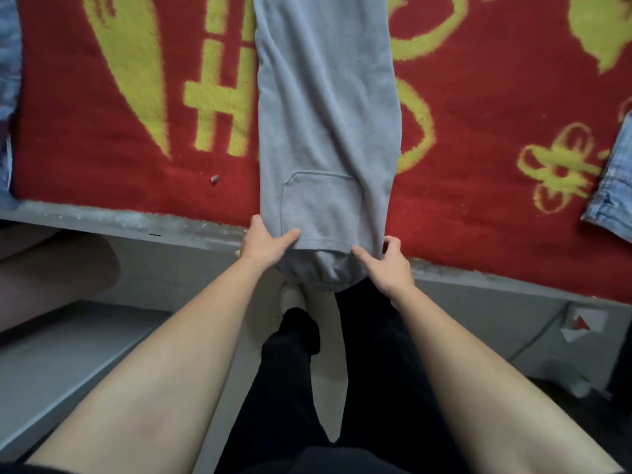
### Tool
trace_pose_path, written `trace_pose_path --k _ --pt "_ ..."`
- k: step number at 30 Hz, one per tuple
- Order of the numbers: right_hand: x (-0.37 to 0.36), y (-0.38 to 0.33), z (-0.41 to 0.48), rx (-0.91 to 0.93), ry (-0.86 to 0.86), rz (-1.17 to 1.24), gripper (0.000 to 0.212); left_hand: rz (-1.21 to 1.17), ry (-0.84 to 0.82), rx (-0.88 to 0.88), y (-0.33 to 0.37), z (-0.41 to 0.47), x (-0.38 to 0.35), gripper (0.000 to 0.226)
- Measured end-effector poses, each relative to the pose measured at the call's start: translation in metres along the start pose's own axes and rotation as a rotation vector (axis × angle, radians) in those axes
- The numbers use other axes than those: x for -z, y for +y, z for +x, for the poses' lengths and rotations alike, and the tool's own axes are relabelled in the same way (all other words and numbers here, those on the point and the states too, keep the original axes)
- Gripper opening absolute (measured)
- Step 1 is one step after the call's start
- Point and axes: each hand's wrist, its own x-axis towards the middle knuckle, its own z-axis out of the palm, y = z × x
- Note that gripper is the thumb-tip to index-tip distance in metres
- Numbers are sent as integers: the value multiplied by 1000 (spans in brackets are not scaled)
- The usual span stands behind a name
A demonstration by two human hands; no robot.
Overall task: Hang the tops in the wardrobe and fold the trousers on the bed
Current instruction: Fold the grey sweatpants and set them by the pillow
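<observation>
Grey trousers point(325, 124) lie lengthwise on the bed, folded leg on leg, a back pocket facing up. Their waistband end hangs a little over the bed's near edge. My left hand point(265, 244) grips the waistband's left corner, thumb on top of the cloth. My right hand point(390, 261) pinches the waistband's right corner between thumb and fingers. The far leg ends run out of the top of the view.
A red blanket point(119, 138) with yellow patterns covers the bed. Blue denim point(612, 186) lies at the right edge and a blue cloth point(8, 83) at the left. The grey bed frame point(136, 222) runs along the front. A small grey scrap point(214, 179) lies on the blanket.
</observation>
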Motion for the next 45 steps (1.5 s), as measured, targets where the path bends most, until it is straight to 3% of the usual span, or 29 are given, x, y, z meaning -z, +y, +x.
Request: trace_pose_path --k 5,8,11,14,19,21,26,35,39,43,45 --pt "-26 15 -19 75 5 26 43 -322 -202 28 -31 -11 3 66" --pt "-25 12 -45 152 65 69 43 -509 -287 27 -38 -36 13 69" --pt "-17 7 -83 162 45 286 38 -584 -294 -42 -37 -70 33 45" --pt "-8 7 -124 152 6 390 39 -655 -312 -52 -40 -108 55 38" --pt "1 19 -176 34 -63 599 41 -651 -402 -30 -63 -166 64 44" --pt "0 30 -187 -16 -148 705 42 -702 -414 41 -77 -184 57 36" --pt "-7 66 -200 -23 -233 709 28 -792 -309 100 -103 -213 23 30" --pt "-1 128 -228 -72 -248 654 34 -835 -270 150 -111 -286 -30 25" --pt "17 122 -231 -49 -232 694 41 -825 -151 104 -85 -295 -22 28" --pt "30 98 -215 -15 -193 767 72 -831 -79 79 -59 -272 -15 39" --pt "33 84 -199 16 -216 734 58 -841 -48 70 -47 -252 -11 46"
